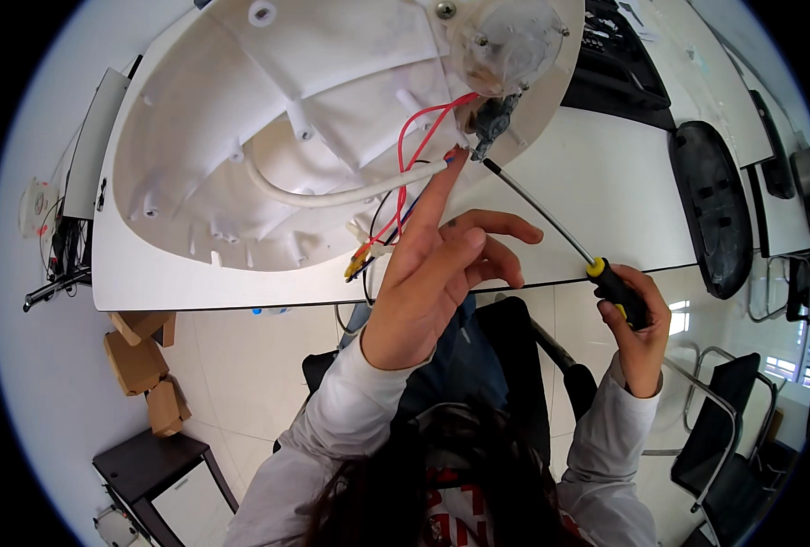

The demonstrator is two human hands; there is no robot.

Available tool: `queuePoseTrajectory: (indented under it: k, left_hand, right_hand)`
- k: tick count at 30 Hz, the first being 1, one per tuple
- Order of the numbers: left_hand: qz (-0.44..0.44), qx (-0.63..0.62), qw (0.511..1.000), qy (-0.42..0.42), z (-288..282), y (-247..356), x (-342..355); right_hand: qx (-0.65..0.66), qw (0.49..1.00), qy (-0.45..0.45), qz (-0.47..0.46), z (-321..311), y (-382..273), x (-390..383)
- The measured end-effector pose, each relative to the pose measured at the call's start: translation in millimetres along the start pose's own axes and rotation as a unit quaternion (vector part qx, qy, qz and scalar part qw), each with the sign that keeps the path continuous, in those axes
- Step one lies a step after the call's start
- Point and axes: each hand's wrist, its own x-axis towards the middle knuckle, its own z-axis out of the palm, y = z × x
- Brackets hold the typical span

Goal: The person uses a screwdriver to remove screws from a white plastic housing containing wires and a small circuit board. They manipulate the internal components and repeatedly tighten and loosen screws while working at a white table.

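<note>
My left hand (428, 283) reaches into a large white plastic housing (186, 164), index finger extended to the end of a white cable (341, 198) beside a dark grey component (491, 118); the other fingers are apart. My right hand (637, 324) grips the yellow-and-black handle of a screwdriver (551, 219), its tip at that component, near my fingertip. Red wires (405, 128) loop down from around a round translucent cover (505, 41) to several connectors (355, 269) at the housing's lower edge.
The housing lies on a white table (605, 191). A black plastic panel (710, 210) and a black tray-like part (619, 64) lie at the right. Cardboard boxes (136, 365) and a dark side table (149, 465) stand lower left, chairs (724, 428) lower right.
</note>
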Motion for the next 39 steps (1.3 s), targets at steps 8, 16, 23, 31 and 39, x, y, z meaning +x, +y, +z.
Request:
queuePoseTrajectory:
  k: [8, 16, 23, 31, 39]
  left_hand:
    - [0.005, -0.007, 1.0, 0.001, 0, -1, 1]
    - [-0.039, -0.316, 0.941, 0.112, 3, -4, 22]
    - [-0.053, -0.315, 0.936, 0.147, 10, 1, 26]
    - [-0.081, -0.364, 0.916, 0.149, 8, 6, 33]
    - [-0.105, -0.397, 0.898, 0.158, 5, 11, 35]
  right_hand:
    - [-0.013, 1.0, 0.013, 0.004, 2, -3, 0]
    - [-0.064, 0.997, 0.019, -0.037, 0, -16, -2]
    - [-0.06, 0.998, 0.016, -0.016, -1, -22, -6]
    - [-0.063, 0.998, 0.022, -0.023, 0, -18, -7]
    - [-0.069, 0.997, 0.017, -0.03, 1, -21, -9]
